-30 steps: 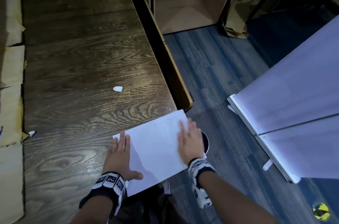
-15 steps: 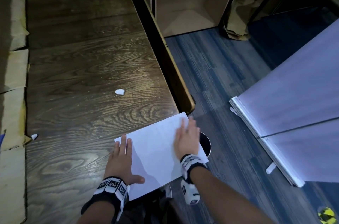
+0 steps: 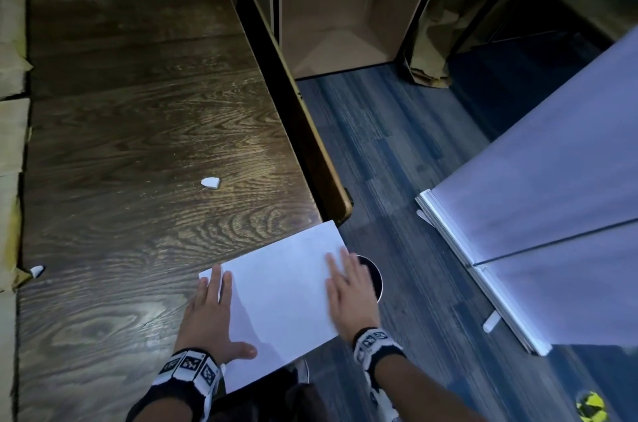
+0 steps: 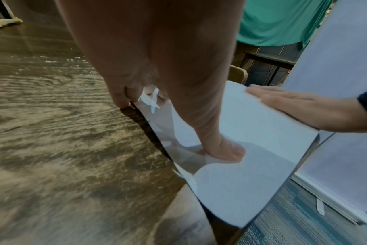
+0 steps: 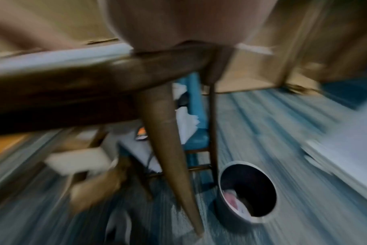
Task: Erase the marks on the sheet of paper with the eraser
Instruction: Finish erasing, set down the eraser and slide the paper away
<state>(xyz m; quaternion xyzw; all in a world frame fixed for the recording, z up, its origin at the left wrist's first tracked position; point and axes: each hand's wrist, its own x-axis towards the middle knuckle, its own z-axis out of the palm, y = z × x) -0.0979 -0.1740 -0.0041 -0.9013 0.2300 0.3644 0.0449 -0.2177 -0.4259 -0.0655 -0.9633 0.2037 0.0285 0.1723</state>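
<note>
A white sheet of paper [image 3: 283, 290] lies at the near right corner of the dark wooden table [image 3: 138, 145], its right and near edges hanging past the table edge. No marks show on it. My left hand [image 3: 210, 314] lies flat on the sheet's left edge, thumb [image 4: 226, 152] pressed on the paper [image 4: 251, 124]. My right hand [image 3: 348, 290] lies flat with straight fingers on the sheet's right edge, blurred in its wrist view. A small white eraser [image 3: 210, 183] sits alone on the table beyond the sheet, well clear of both hands.
A round bin [image 3: 374, 278] stands on the blue carpet just below the table corner, under my right hand; the bin [image 5: 248, 190] holds crumpled scraps. A small white bit [image 3: 36, 271] lies at the table's left edge. A white board [image 3: 552, 197] leans at the right.
My right hand has slid a little back and to the right across the sheet's right edge. The left hand and the sheet have stayed put.
</note>
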